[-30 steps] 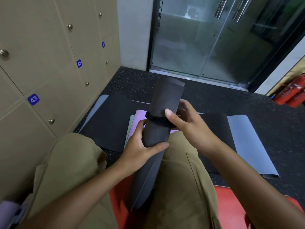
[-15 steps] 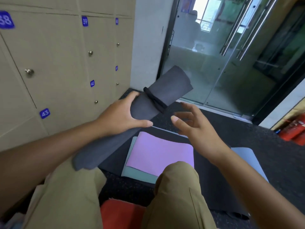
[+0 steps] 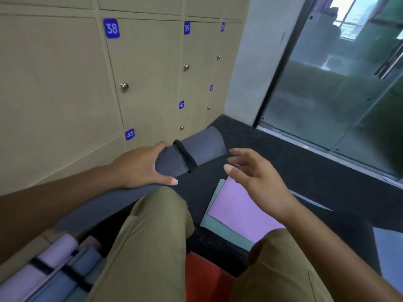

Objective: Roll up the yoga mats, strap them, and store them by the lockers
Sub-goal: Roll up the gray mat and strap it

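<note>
A rolled dark grey yoga mat [image 3: 202, 147] with a black strap [image 3: 185, 155] around it lies across my left knee, its far end pointing toward the tan lockers [image 3: 141, 83]. My left hand [image 3: 141, 166] grips the roll just below the strap. My right hand [image 3: 255, 175] hovers to the right of the roll with fingers spread and holds nothing. A flat purple mat [image 3: 242, 212] on a teal mat [image 3: 226, 234] lies on a black mat [image 3: 196, 192] on the floor. Rolled, strapped purple and blue mats [image 3: 54, 271] lie by the lockers at the lower left.
Glass doors [image 3: 338, 94] stand at the right behind a grey wall pillar [image 3: 246, 62]. A flat blue-grey mat [image 3: 388, 247] shows at the right edge. A red mat [image 3: 205, 277] lies under me between my knees. The floor is dark speckled rubber [image 3: 294, 166].
My left hand has swung the strapped grey roll leftward and down toward the lockers. My right hand let go of the roll and now hangs free. My view turned left.
</note>
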Action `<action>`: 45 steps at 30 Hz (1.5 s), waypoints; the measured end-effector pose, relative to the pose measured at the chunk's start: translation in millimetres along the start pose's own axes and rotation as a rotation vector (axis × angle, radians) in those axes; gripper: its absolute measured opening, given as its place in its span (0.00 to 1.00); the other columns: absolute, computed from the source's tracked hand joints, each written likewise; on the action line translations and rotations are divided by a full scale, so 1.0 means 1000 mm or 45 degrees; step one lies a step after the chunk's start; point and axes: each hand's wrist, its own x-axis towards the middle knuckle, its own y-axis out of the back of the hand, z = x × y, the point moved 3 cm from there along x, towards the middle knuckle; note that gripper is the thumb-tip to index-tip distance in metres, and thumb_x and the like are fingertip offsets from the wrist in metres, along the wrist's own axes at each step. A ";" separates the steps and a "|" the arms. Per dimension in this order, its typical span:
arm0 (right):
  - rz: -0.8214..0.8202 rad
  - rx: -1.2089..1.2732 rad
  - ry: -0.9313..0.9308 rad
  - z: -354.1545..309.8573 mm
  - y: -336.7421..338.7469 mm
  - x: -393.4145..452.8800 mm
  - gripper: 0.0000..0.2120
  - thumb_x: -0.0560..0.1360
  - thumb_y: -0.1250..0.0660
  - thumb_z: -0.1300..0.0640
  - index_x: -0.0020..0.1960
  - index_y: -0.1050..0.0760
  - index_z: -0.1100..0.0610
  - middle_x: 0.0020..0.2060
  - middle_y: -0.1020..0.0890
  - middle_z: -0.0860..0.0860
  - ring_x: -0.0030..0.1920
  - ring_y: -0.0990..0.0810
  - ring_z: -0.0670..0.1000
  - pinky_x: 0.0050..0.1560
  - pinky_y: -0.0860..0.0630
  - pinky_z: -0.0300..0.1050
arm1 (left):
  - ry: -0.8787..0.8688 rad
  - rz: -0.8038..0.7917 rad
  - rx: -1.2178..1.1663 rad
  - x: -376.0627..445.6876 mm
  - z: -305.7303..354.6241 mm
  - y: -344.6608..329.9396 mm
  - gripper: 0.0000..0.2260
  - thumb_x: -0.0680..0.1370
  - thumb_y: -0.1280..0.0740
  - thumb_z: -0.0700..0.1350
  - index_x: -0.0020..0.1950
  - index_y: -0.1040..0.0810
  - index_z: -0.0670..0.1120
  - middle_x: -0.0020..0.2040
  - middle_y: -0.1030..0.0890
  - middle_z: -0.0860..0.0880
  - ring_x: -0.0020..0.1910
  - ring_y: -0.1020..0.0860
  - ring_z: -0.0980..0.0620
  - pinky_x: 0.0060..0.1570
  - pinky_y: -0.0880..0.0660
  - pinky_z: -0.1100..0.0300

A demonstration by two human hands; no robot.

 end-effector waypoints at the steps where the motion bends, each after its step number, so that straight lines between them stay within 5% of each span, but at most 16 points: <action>1: -0.033 -0.010 0.004 0.000 -0.011 0.003 0.19 0.79 0.29 0.47 0.68 0.27 0.42 0.60 0.20 0.39 0.56 0.19 0.40 0.53 0.23 0.36 | 0.031 -0.003 -0.030 -0.009 -0.014 -0.004 0.42 0.62 0.24 0.73 0.70 0.35 0.59 0.61 0.21 0.58 0.55 0.21 0.55 0.57 0.23 0.51; 6: -0.177 -0.030 0.050 -0.010 -0.068 0.021 0.19 0.77 0.26 0.51 0.67 0.24 0.45 0.59 0.20 0.38 0.56 0.20 0.37 0.48 0.27 0.25 | 0.208 -0.001 -0.128 -0.063 -0.094 -0.022 0.46 0.62 0.23 0.72 0.75 0.36 0.59 0.64 0.21 0.58 0.58 0.22 0.57 0.59 0.23 0.54; 14: -0.403 -0.088 0.146 -0.020 -0.169 0.054 0.18 0.78 0.27 0.53 0.67 0.23 0.51 0.60 0.19 0.42 0.57 0.20 0.42 0.59 0.26 0.36 | 0.468 0.072 -0.114 -0.150 -0.205 -0.063 0.48 0.62 0.23 0.73 0.76 0.34 0.54 0.68 0.24 0.55 0.64 0.25 0.55 0.67 0.28 0.50; 19: -0.652 -0.185 0.193 -0.022 -0.249 0.059 0.18 0.78 0.27 0.53 0.67 0.22 0.55 0.60 0.19 0.47 0.58 0.20 0.47 0.62 0.24 0.43 | 0.681 0.031 -0.198 -0.220 -0.269 -0.103 0.57 0.67 0.23 0.68 0.84 0.52 0.47 0.80 0.39 0.52 0.76 0.37 0.53 0.72 0.40 0.57; 21: -0.736 -0.220 0.208 -0.021 -0.275 0.060 0.18 0.79 0.27 0.54 0.67 0.23 0.55 0.61 0.20 0.48 0.58 0.21 0.48 0.62 0.24 0.44 | 0.831 -0.009 -0.211 -0.243 -0.290 -0.116 0.56 0.67 0.24 0.69 0.83 0.48 0.45 0.79 0.36 0.46 0.75 0.34 0.48 0.71 0.37 0.55; 24: -0.793 -0.254 0.191 -0.012 -0.304 0.063 0.18 0.79 0.28 0.53 0.67 0.23 0.55 0.60 0.19 0.49 0.57 0.20 0.48 0.63 0.23 0.46 | 1.035 -0.132 -0.110 -0.267 -0.313 -0.129 0.45 0.70 0.20 0.57 0.79 0.37 0.42 0.72 0.28 0.40 0.68 0.27 0.43 0.64 0.34 0.60; 27: -0.840 -0.300 0.139 0.004 -0.323 0.063 0.17 0.79 0.28 0.53 0.67 0.23 0.55 0.59 0.19 0.49 0.57 0.20 0.48 0.63 0.23 0.49 | 1.213 -0.222 0.001 -0.289 -0.335 -0.148 0.53 0.61 0.24 0.70 0.79 0.37 0.46 0.72 0.30 0.41 0.67 0.28 0.41 0.64 0.27 0.47; 35: -0.919 -0.479 0.127 0.024 -0.335 0.067 0.16 0.80 0.29 0.52 0.67 0.23 0.54 0.58 0.19 0.49 0.55 0.20 0.50 0.61 0.23 0.49 | 1.228 -0.331 0.091 -0.301 -0.327 -0.192 0.36 0.76 0.28 0.61 0.78 0.37 0.48 0.68 0.28 0.44 0.63 0.25 0.44 0.57 0.24 0.50; 45: -0.875 -0.364 0.045 0.028 -0.338 0.068 0.15 0.80 0.29 0.52 0.65 0.22 0.52 0.55 0.20 0.45 0.55 0.20 0.47 0.60 0.22 0.47 | 1.043 -0.227 0.066 -0.257 -0.312 -0.174 0.24 0.81 0.34 0.58 0.72 0.32 0.46 0.64 0.26 0.44 0.60 0.24 0.43 0.54 0.24 0.49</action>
